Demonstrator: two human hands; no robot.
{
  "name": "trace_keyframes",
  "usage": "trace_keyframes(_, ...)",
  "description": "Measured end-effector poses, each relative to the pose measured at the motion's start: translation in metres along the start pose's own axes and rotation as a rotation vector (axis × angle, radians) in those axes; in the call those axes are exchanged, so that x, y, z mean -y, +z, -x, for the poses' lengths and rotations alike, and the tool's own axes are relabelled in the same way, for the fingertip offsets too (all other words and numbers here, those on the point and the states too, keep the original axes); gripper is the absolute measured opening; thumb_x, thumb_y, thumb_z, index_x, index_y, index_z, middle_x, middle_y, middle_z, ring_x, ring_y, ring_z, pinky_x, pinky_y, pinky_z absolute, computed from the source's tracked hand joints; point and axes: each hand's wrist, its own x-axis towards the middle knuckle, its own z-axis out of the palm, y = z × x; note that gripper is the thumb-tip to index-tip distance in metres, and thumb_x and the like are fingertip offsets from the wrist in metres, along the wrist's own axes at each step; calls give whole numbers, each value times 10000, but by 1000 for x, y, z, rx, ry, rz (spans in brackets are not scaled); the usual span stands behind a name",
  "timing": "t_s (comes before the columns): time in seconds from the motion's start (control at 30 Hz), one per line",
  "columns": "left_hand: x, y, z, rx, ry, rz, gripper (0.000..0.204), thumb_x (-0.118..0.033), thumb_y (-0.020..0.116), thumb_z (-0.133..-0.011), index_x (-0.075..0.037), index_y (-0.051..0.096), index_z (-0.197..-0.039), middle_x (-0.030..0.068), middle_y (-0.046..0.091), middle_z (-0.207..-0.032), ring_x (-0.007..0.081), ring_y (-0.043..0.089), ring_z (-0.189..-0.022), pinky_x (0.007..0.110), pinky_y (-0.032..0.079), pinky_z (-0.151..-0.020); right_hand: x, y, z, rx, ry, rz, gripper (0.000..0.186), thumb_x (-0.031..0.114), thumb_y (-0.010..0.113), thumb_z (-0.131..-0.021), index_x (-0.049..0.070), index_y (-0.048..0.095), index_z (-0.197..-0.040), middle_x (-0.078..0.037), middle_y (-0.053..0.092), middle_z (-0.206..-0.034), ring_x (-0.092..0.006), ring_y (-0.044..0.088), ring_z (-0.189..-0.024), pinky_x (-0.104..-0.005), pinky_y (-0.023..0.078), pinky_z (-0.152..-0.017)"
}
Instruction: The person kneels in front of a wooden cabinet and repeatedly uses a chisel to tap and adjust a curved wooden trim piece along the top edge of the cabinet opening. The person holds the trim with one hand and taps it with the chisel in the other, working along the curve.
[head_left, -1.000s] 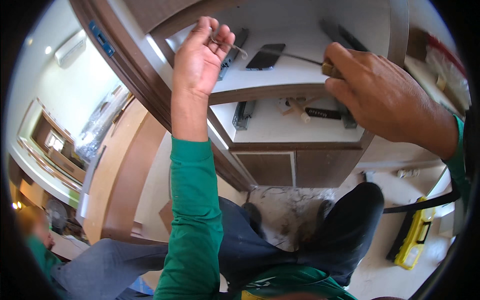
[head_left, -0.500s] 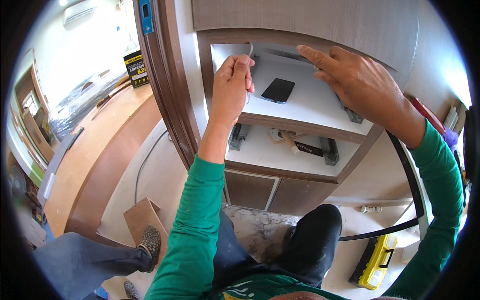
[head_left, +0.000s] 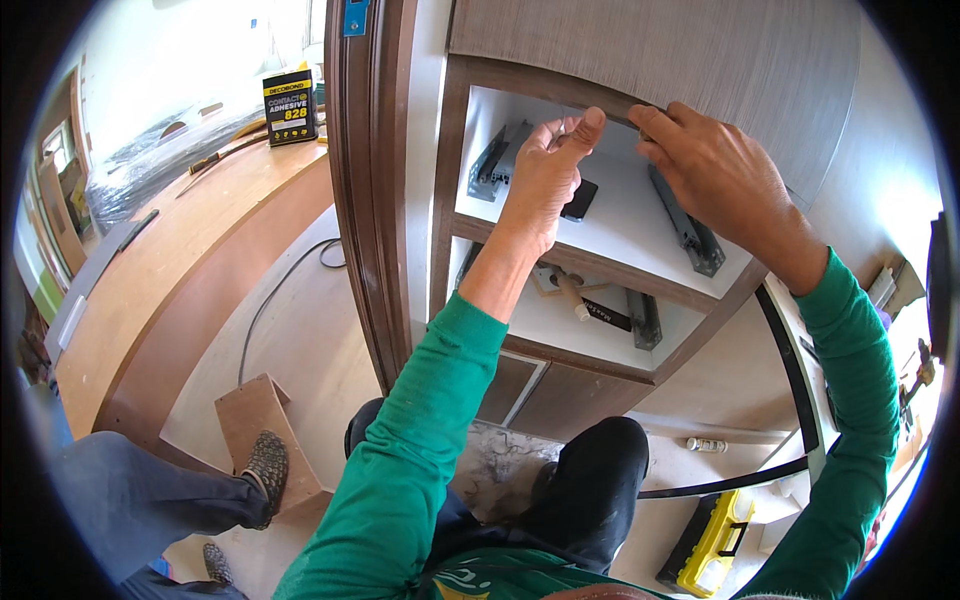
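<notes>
In front of a brown cabinet (head_left: pixel 452 140) with white inner shelves, both my hands are raised at the upper opening. My left hand (head_left: pixel 548 180) is closed, its thumb up against the curled fingers; what it pinches is too small to make out. My right hand (head_left: pixel 722 180) is at the upper edge of the opening, index finger and thumb drawn together; anything between them is hidden. Behind my left hand a black phone (head_left: pixel 580 203) lies on the upper shelf, partly covered. Metal drawer slides (head_left: pixel 686 225) are fixed to the side walls.
On the lower shelf lies a wooden-handled tool (head_left: pixel 572 295). At left stand a wooden counter (head_left: pixel 220 225) and a black-and-yellow can (head_left: pixel 290 108). A person's foot (head_left: pixel 268 470) rests by a wooden piece (head_left: pixel 250 415). A yellow-black toolbox (head_left: pixel 715 545) sits at lower right.
My view has shifted, so the cabinet appears further right. My right hand's index finger has bent in, and the hands are closer together. The thin pale strip at my left hand no longer shows clearly.
</notes>
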Motion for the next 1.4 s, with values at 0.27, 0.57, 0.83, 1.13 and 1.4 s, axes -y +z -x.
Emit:
trace_keyframes(0.27, -4, -1, -8, 31, 17, -62, 1326, -871, 808, -749, 149, 458, -1520, 140, 643, -1237, 177, 701, -956, 284, 559, -868, 5, 4, -9, 35, 24, 11, 483, 264, 633, -1098, 177, 540, -1564, -137, 700, -1058, -360, 750, -854, -479, 628, -747)
trace_keyframes(0.57, 3, 36, -15, -7, 67, 542, 745, -494, 826, -960, 52, 563, -1394, 92, 659, -1259, 271, 699, -1178, 423, 533, -1132, 2, 5, -9, 52, -76, 183, 647, 173, 659, -1055, 209, 429, -1659, -167, 728, -1108, -334, 802, -931, -411, 677, -710)
trace_keyframes(0.83, 4, 34, -19, -28, 55, 623, 364, -293, 772, -1045, -20, 636, -1243, 46, 681, -1158, 235, 700, -1082, 425, 572, -1076, 2, 27, -5, -39, -89, 216, 748, 129, 695, -1011, 231, 388, -1686, -133, 702, -1068, -316, 792, -919, -390, 672, -694)
trace_keyframes(1.13, -8, 44, -10, -89, 1, 605, 278, -256, 697, -1096, -17, 640, -1226, 69, 688, -1162, 259, 698, -1064, 425, 589, -1048, -6, 29, -2, -153, -120, 179, 699, 199, 721, -1012, 244, 446, -1652, -104, 695, -996, -285, 782, -804, -379, 649, -614)
trace_keyframes(1.4, -3, 40, -18, -104, 10, 624, 215, -228, 654, -1119, -19, 676, -1162, 79, 695, -1113, 249, 696, -1041, 417, 614, -985, -7, 38, -5, -181, -150, 223, 722, 184, 722, -1001, 246, 439, -1662, -103, 698, -1004, -286, 779, -800, -388, 651, -628)
